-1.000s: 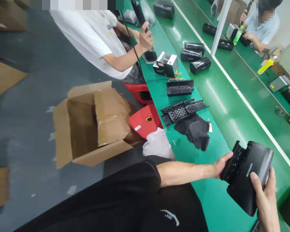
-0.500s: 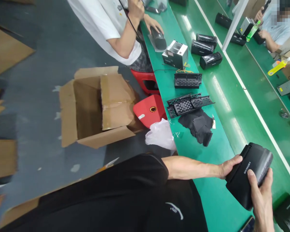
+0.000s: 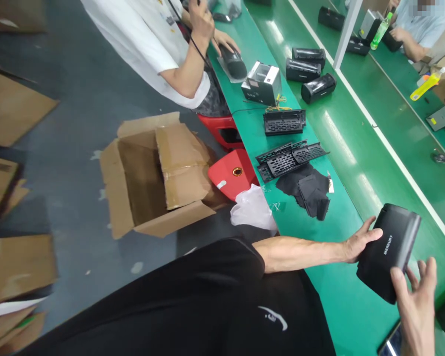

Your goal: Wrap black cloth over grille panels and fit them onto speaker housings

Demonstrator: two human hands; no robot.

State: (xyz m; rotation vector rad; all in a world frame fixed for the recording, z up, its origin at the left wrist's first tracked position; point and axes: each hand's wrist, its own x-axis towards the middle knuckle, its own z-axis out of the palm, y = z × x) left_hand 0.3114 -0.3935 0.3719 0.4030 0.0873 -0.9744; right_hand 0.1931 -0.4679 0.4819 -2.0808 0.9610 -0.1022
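Observation:
My left hand (image 3: pixel 359 242) grips the left edge of a black box-shaped housing (image 3: pixel 389 254) marked MERCURY, held just above the green bench (image 3: pixel 333 296). My right hand (image 3: pixel 415 306) is at its lower right corner, thumb on the housing and fingers spread apart. Black slotted grille panels (image 3: pixel 289 160) and a pile of black cloth pieces (image 3: pixel 309 190) lie on the bench beyond my hands.
A person in a white shirt (image 3: pixel 148 44) works at the bench further up, beside a silver box (image 3: pixel 263 81) and black cylinders (image 3: pixel 311 74). An open cardboard box (image 3: pixel 155 173) and red stools (image 3: pixel 232 173) stand on the floor to the left. Another person (image 3: pixel 419 27) sits across.
The grille side of the housing has closed flush against its body. My right hand's fingers have loosened and spread. The view has shifted slightly.

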